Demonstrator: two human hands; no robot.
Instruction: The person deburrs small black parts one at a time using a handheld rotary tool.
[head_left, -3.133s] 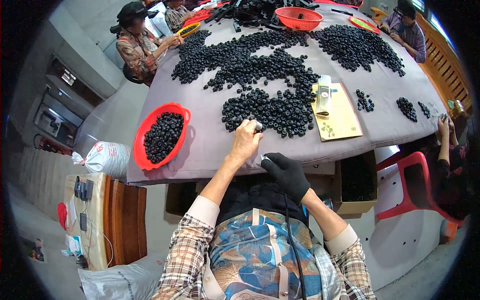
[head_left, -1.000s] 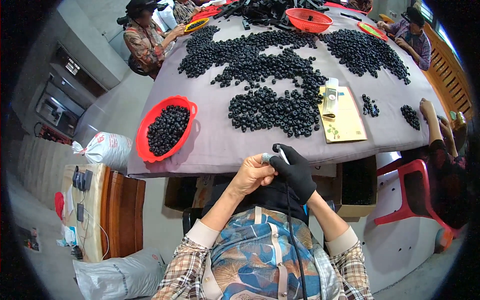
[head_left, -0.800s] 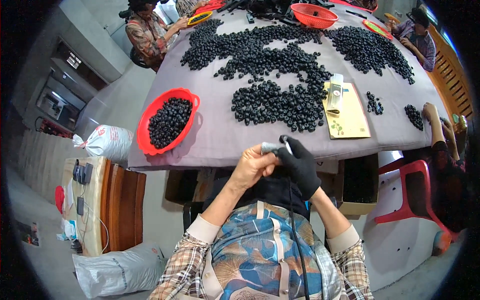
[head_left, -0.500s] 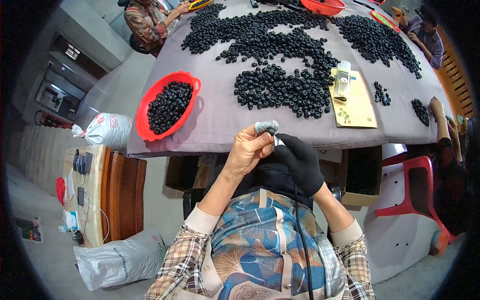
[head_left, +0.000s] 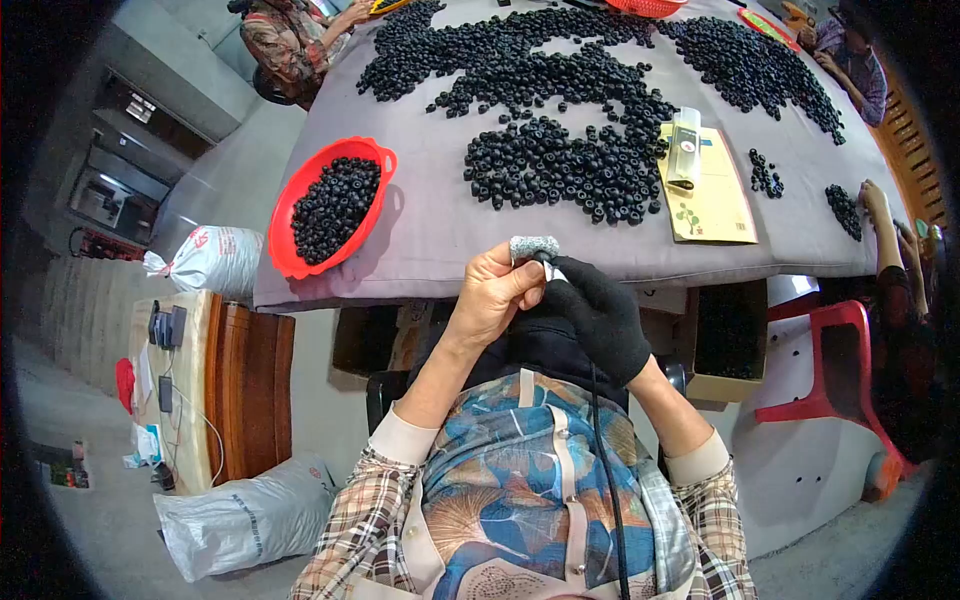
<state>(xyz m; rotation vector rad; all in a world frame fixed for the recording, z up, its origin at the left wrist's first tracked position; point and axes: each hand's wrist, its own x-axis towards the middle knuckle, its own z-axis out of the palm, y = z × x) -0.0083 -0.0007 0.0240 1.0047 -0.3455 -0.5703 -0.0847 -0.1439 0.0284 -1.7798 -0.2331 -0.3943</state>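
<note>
My left hand [head_left: 488, 300] is bare except for a grey wrap [head_left: 534, 245] on its index finger. Thumb and index finger are pinched around a small dark piece [head_left: 542, 257], mostly hidden, perhaps one of the black round parts. Close against it, my right hand [head_left: 606, 325], in a black glove, pinches a small pale, shiny piece [head_left: 551, 271] whose kind I cannot make out. Both hands meet just in front of the table's near edge. Beyond them lies a pile of small black ring-like parts [head_left: 560, 168].
A red basin [head_left: 281, 255] of black parts stands left on the cloth-covered table [head_left: 430, 240]. Right of the pile, a clear plastic case [head_left: 684, 150] lies on a yellow booklet [head_left: 715, 205]. Co-workers sit around the table. White sacks [head_left: 245, 520] and a red chair [head_left: 815, 410] flank me.
My hands stay together in the same pinch, the right shifting very slightly. The view has tilted a little, so the table's contents sit somewhat higher in the picture.
</note>
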